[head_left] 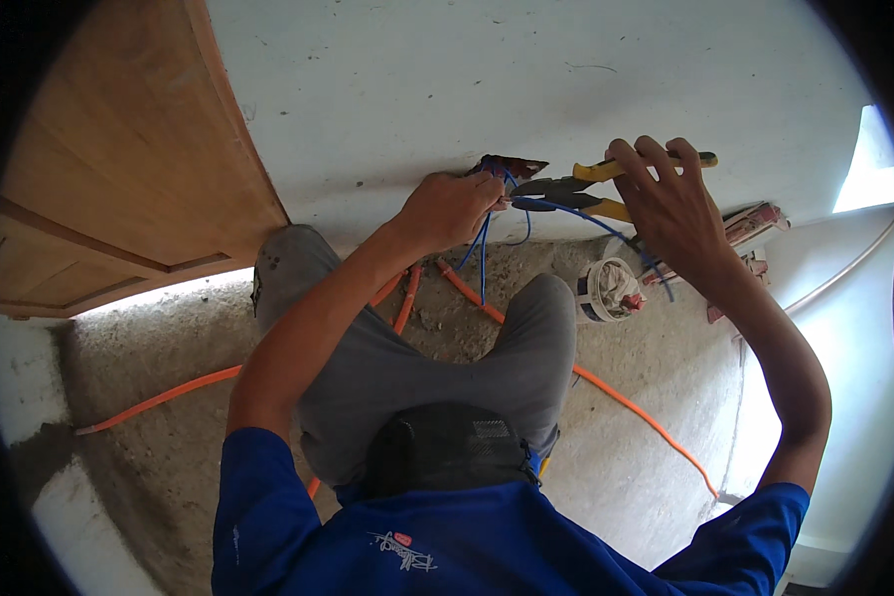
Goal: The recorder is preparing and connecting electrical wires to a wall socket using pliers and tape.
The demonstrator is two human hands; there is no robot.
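Observation:
My left hand (450,212) is closed, its fingertips pinching blue electrical wire just below a dark opening (519,166) low in the white wall. Several thin blue wires (483,260) come out of this opening and hang beneath it. In my right hand (671,207) is a pair of pliers (594,173) with yellow-and-black handles. Its handles are spread and its dark jaws are apart, with the tips close to the left fingertips at the wire. One blue wire (614,229) arcs rightward under the pliers. Whether the jaws touch the wire I cannot tell.
A white bucket (588,296) with crumpled material inside stands right of my knee. Orange conduits (174,393) run over the rough concrete floor around my legs. A wooden door (99,149) is at the left. Reddish-brown pieces (755,226) lie along the wall at the right.

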